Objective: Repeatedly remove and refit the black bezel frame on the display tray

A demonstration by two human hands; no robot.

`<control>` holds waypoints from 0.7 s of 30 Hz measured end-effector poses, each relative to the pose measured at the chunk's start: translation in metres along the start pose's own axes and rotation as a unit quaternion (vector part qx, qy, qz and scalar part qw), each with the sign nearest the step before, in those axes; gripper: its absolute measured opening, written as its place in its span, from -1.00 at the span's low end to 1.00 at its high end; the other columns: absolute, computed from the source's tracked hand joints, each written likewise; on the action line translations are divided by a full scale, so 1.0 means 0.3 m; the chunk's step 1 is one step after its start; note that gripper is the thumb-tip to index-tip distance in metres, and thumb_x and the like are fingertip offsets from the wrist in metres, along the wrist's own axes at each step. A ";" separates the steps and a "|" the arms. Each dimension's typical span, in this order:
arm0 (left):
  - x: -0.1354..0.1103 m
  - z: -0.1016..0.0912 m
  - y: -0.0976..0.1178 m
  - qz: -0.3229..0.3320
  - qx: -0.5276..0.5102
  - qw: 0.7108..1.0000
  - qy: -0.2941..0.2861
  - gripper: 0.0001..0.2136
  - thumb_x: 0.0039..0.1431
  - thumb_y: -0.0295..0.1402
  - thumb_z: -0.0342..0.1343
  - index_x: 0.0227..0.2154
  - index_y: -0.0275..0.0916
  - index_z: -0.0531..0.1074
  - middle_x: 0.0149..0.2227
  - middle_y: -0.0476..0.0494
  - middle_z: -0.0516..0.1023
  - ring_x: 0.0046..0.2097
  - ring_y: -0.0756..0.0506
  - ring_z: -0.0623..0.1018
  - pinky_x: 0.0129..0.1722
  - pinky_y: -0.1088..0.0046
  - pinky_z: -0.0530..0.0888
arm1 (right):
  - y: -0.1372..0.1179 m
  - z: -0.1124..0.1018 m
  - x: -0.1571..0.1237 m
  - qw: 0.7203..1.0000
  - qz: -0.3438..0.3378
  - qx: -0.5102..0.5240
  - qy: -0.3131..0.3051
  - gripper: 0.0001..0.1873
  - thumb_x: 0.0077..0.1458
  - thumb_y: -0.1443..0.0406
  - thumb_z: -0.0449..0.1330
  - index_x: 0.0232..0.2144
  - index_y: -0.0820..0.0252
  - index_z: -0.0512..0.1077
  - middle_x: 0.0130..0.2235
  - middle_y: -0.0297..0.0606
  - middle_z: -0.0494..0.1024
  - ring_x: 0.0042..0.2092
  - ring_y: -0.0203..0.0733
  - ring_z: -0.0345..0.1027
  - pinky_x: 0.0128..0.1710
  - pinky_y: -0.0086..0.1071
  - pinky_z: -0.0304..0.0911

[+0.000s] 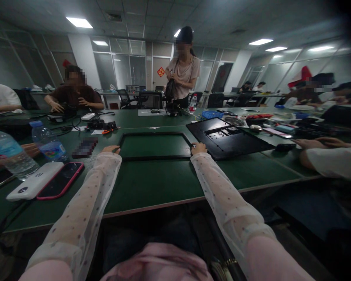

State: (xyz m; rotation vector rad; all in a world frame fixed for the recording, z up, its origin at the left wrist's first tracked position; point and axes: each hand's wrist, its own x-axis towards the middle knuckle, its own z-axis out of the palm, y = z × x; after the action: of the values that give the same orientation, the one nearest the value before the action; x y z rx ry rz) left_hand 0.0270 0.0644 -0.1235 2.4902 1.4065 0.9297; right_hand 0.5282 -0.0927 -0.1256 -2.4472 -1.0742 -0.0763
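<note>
A thin black rectangular monitor bezel (156,158) lies on the green table, and the tabletop shows through its opening. My left hand (111,149) is at its left side, fingers closed on the edge. At the opposite side, my right hand (199,148) is closed on the right edge with the thumb toward the inside. Sheer dotted sleeves cover both forearms. Just beyond my right hand, a black monitor back cover (240,143) lies with its moulded inner side up. My fingertips are small in view and partly hidden by the bezel.
Left of me are water bottles (48,142), a white power bank (36,181) and a red-edged phone (61,180). A blue basket (213,114) stands behind the back cover. A person (184,70) stands across the table; others sit around, one arm (333,154) resting close at right.
</note>
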 end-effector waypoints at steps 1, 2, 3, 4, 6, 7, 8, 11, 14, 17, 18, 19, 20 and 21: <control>0.009 0.009 0.004 0.002 -0.004 1.000 -0.013 -0.60 0.34 -0.20 0.08 0.09 -0.33 0.57 0.19 -0.31 0.54 0.24 -0.27 0.49 0.31 0.19 0.31 | 0.006 0.003 0.008 1.000 0.001 0.000 -0.001 -0.54 0.24 0.34 0.17 0.16 0.04 0.53 0.16 0.01 0.44 0.24 0.16 0.25 0.20 0.04 0.25; 0.017 0.017 0.009 -0.001 -0.006 1.000 -0.024 -0.60 0.32 -0.17 0.12 0.07 -0.29 0.59 0.18 -0.30 0.55 0.24 -0.28 0.49 0.32 0.18 0.31 | 0.011 0.007 0.015 1.000 0.002 0.001 -0.002 -0.54 0.23 0.35 0.16 0.16 0.05 0.53 0.16 0.02 0.44 0.25 0.17 0.25 0.20 0.06 0.26; 0.023 0.024 0.016 -0.008 -0.004 0.999 -0.036 -0.60 0.29 -0.14 0.15 0.05 -0.26 0.61 0.17 -0.28 0.57 0.23 -0.29 0.50 0.32 0.15 0.32 | 0.015 0.010 0.020 1.000 0.001 0.002 0.000 -0.54 0.23 0.35 0.16 0.16 0.06 0.54 0.16 0.03 0.44 0.25 0.18 0.25 0.20 0.09 0.26; 0.027 0.031 0.023 -0.018 -0.001 0.999 -0.050 -0.61 0.27 -0.12 0.18 0.02 -0.23 0.63 0.14 -0.26 0.59 0.21 -0.31 0.52 0.30 0.13 0.34 | 0.019 0.014 0.025 1.000 0.000 0.004 0.002 -0.54 0.23 0.36 0.16 0.15 0.07 0.54 0.16 0.04 0.45 0.25 0.19 0.25 0.19 0.11 0.26; 0.028 0.040 0.035 -0.039 0.004 0.996 -0.077 -0.62 0.22 -0.08 0.23 -0.03 -0.19 0.66 0.08 -0.25 0.63 0.16 -0.34 0.55 0.25 0.12 0.39 | 0.024 0.020 0.029 1.000 0.000 0.013 0.014 -0.54 0.19 0.36 0.18 0.13 0.07 0.56 0.14 0.03 0.46 0.23 0.19 0.28 0.19 0.12 0.27; 0.025 0.044 0.039 -0.046 0.005 0.996 -0.083 -0.63 0.19 -0.07 0.26 -0.06 -0.17 0.67 0.05 -0.24 0.64 0.14 -0.33 0.57 0.24 0.13 0.41 | 0.025 0.022 0.030 1.000 0.001 0.019 0.023 -0.54 0.17 0.37 0.19 0.10 0.07 0.58 0.11 0.03 0.48 0.21 0.17 0.30 0.18 0.10 0.28; 0.020 0.048 0.042 -0.046 0.001 0.996 -0.082 -0.64 0.16 -0.07 0.28 -0.08 -0.16 0.68 0.03 -0.23 0.65 0.13 -0.32 0.57 0.23 0.15 0.42 | 0.026 0.023 0.029 0.999 0.000 0.026 0.030 -0.55 0.14 0.38 0.20 0.08 0.07 0.59 0.08 0.01 0.50 0.19 0.16 0.33 0.17 0.08 0.29; 0.003 0.060 0.051 -0.020 -0.029 0.998 -0.052 -0.66 0.07 -0.09 0.36 -0.13 -0.13 0.69 0.02 -0.20 0.65 0.12 -0.28 0.57 0.24 0.20 0.41 | 0.022 0.019 0.024 0.998 -0.003 0.045 0.045 -0.55 0.09 0.42 0.20 0.01 0.09 0.63 -0.04 -0.02 0.57 0.09 0.09 0.42 0.13 -0.02 0.34; -0.008 0.071 0.065 -0.005 -0.054 0.997 -0.063 -0.65 0.00 -0.16 0.42 -0.15 -0.18 0.69 0.05 -0.24 0.64 0.14 -0.30 0.55 0.26 0.17 0.37 | 0.014 0.007 0.016 0.997 -0.027 0.066 0.042 -0.53 0.08 0.47 0.16 0.01 0.16 0.63 -0.12 -0.06 0.63 0.00 0.01 0.49 0.10 -0.15 0.37; -0.006 0.071 0.085 -0.022 -0.051 0.995 -0.082 -0.67 -0.05 -0.21 0.45 -0.21 -0.24 0.68 0.02 -0.27 0.64 0.13 -0.32 0.55 0.25 0.16 0.35 | 0.011 0.001 0.013 0.993 -0.066 0.096 0.033 -0.54 0.12 0.47 0.13 0.03 0.21 0.61 -0.15 -0.10 0.66 -0.07 -0.06 0.53 0.07 -0.26 0.37; -0.003 0.069 0.091 -0.030 -0.050 0.995 -0.080 -0.70 -0.05 -0.22 0.45 -0.26 -0.25 0.67 -0.01 -0.26 0.65 0.11 -0.30 0.55 0.24 0.18 0.35 | 0.013 0.002 0.013 0.991 -0.073 0.105 0.033 -0.54 0.13 0.46 0.12 0.03 0.21 0.61 -0.16 -0.11 0.67 -0.08 -0.07 0.54 0.06 -0.28 0.38; 0.000 0.068 0.096 -0.034 -0.052 0.995 -0.079 -0.74 -0.04 -0.24 0.44 -0.30 -0.27 0.65 -0.05 -0.25 0.66 0.07 -0.28 0.57 0.22 0.21 0.36 | 0.015 0.005 0.016 0.990 -0.076 0.112 0.035 -0.55 0.15 0.45 0.11 0.03 0.20 0.61 -0.16 -0.12 0.67 -0.08 -0.08 0.54 0.05 -0.28 0.38; 0.003 0.067 0.100 -0.037 -0.055 0.995 -0.075 -0.77 -0.04 -0.25 0.43 -0.35 -0.27 0.63 -0.08 -0.24 0.66 0.04 -0.26 0.57 0.18 0.25 0.38 | 0.018 0.009 0.019 0.990 -0.075 0.117 0.039 -0.55 0.16 0.44 0.09 0.03 0.20 0.61 -0.15 -0.12 0.67 -0.08 -0.08 0.53 0.05 -0.28 0.38; 0.006 0.067 0.102 -0.040 -0.058 0.995 -0.073 -0.78 -0.03 -0.26 0.43 -0.38 -0.28 0.62 -0.11 -0.23 0.65 0.01 -0.24 0.58 0.15 0.27 0.40 | 0.021 0.013 0.025 0.989 -0.074 0.120 0.045 -0.55 0.17 0.44 0.07 0.03 0.20 0.60 -0.14 -0.11 0.66 -0.07 -0.07 0.53 0.05 -0.27 0.37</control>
State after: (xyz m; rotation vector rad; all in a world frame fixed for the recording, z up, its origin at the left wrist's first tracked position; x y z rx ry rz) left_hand 0.0615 0.0525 -0.1266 2.3467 1.3553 0.7742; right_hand 0.5372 -0.0897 -0.1298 -2.1286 -1.1529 -0.0992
